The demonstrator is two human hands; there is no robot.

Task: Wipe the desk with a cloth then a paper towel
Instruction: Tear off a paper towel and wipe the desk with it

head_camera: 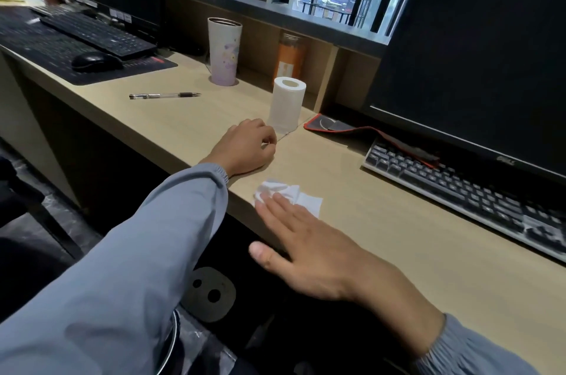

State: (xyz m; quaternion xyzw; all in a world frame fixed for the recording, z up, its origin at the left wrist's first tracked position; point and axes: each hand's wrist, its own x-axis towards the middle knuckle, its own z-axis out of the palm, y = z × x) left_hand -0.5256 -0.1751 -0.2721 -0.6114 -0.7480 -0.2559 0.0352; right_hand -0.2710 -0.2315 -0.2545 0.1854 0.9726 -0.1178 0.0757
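Looks like the paper-towel stage: no cloth anywhere in frame, so I'd guess the cloth pass is done, but can't confirm. A crumpled paper towel (288, 195) sits on the tabletop (382, 240) at centre frame, right by the near edge. Right hand (309, 247) is flat and open, fingers spread, palm down; fingertips (277, 197) rest on the towel's near side, thumb hanging off past the edge. It isn't gripping the towel, just pressing or about to. Left hand (248, 146) is just above it in frame, loosely curled into a half fist, knuckles down on the tabletop, holding nothing I can see, though the fingers hide what's inside. It sits just beside the roll (288, 105), not touching it as far as I can tell. Surface shows no visible wet streaks or dirt, so how much wiping is left is a guess; the stretch toward the pen (165, 95) and cup (223, 51), upper left of centre, and the strip in front of the keyboard (465, 188) at right look like the remaining area.
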